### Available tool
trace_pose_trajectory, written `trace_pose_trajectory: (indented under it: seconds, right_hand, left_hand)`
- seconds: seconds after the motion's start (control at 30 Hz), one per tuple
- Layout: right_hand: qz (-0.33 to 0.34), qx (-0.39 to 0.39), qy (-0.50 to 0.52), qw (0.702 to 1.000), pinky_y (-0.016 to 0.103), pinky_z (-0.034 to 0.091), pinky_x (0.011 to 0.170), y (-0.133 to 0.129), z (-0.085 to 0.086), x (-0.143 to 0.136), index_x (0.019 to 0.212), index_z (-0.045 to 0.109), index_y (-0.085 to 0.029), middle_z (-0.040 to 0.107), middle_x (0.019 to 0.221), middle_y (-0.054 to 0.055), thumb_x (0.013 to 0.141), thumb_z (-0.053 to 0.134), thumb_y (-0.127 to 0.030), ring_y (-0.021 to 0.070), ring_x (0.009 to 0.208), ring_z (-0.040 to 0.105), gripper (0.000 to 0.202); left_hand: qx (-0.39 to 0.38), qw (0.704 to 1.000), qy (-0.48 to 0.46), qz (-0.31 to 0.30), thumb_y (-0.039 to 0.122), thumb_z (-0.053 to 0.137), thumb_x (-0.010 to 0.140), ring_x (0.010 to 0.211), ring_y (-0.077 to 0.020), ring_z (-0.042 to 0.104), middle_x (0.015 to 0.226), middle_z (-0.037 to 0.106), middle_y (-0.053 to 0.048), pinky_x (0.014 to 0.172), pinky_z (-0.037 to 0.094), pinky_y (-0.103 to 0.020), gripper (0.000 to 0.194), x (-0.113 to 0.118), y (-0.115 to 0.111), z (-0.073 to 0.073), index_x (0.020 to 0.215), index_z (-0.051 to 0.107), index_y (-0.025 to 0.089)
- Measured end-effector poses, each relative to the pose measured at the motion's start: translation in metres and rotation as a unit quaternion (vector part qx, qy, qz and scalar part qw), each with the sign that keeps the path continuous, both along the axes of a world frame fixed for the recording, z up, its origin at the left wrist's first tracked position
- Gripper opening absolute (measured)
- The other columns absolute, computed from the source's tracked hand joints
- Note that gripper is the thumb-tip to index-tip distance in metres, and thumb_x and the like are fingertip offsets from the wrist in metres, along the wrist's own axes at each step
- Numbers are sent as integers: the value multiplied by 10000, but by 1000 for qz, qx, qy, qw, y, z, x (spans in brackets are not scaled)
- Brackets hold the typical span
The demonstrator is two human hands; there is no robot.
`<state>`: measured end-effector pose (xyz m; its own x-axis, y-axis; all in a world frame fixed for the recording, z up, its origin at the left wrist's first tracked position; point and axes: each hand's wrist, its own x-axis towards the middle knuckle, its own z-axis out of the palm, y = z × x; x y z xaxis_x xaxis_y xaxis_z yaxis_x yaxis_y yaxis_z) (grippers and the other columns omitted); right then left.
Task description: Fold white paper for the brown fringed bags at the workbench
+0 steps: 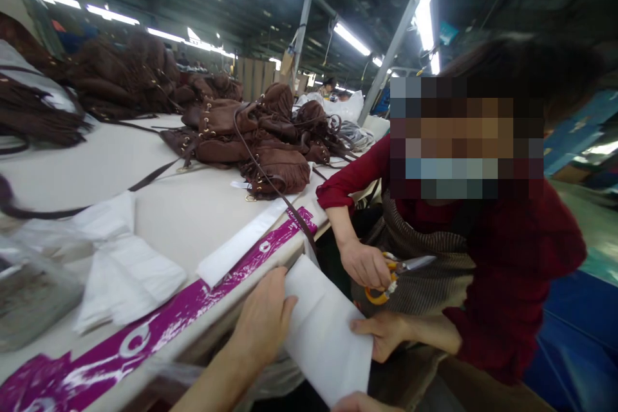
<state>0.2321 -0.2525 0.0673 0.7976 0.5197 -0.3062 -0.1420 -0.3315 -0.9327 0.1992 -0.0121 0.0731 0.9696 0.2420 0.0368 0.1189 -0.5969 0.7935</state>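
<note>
My left hand [263, 322] grips the upper left edge of a white sheet [323, 335], held off the table's front edge. Only a sliver of my right hand [360, 403] shows at the bottom of the picture, against the sheet's lower corner; its grip is hidden. A co-worker in a red top [512, 257] sits opposite. One of that person's hands [386, 335] holds the sheet's right edge. The other hand [364, 264] holds orange-handled scissors [393, 270] just above it.
The white table [183, 206] carries a purple printed strip [159, 322] along its front edge, a long white strip [241, 241], folded white sheets [120, 270] and a clear bag [29, 283] at left. Brown fringed bags [255, 135] with loose straps are piled further back.
</note>
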Motion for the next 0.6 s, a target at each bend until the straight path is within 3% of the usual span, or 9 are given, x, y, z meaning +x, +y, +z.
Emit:
trace_pose_trajectory:
  seconds: [0.07,0.13,0.27,0.33,0.43,0.5,0.6]
  right_hand:
    - [-26,14,3,1000,388,587,633,2,-6,7,628,729,-264,681,575,29,704,755,-521,283,672,705,270]
    - [-44,26,15,999,402,599,652,8,-12,5,731,733,-255,721,695,49,669,782,-556,294,732,725,311]
    - [-158,83,84,980,405,609,770,34,-30,-12,1097,628,-189,719,1017,116,684,765,-631,288,920,732,620]
    - [-212,104,96,967,372,616,697,51,-40,-15,1136,550,-155,705,955,105,647,782,-651,275,869,729,734]
    - [-201,114,59,971,261,536,461,71,-52,-10,1090,513,-161,683,799,36,591,835,-590,210,661,680,733]
    - [-187,124,16,974,211,463,398,77,-54,-8,1001,542,-164,653,711,-7,628,827,-527,153,562,612,594]
    - [-201,129,-10,971,197,441,396,78,-53,-11,895,580,-155,587,596,-53,678,794,-500,101,465,526,461]
  left_hand:
    - [-65,997,36,12,195,531,780,1324,-379,459,1372,538,-256,1136,283,-512,532,19,-3,-1,1290,487,52]
    - [-124,991,53,21,161,555,710,1241,-366,529,1279,602,-237,1088,344,-486,524,27,-2,-8,1223,509,65]
    - [-225,971,84,-15,231,568,678,957,-273,655,1040,703,-128,834,513,-351,415,16,1,-24,1077,557,117]
    - [-316,944,84,-38,269,596,652,865,-250,653,950,709,-87,730,514,-315,407,5,0,-30,1035,577,129]
    - [-410,909,69,-41,295,652,604,762,-222,618,841,691,-49,642,480,-288,378,-5,-4,-37,943,600,138]
    - [-415,907,57,-41,302,681,590,756,-214,608,837,687,-46,646,472,-285,376,-7,-5,-39,921,606,139]
    - [-421,906,23,-47,308,713,591,862,-233,626,945,701,-68,733,481,-297,491,-9,-4,-38,1039,600,141]
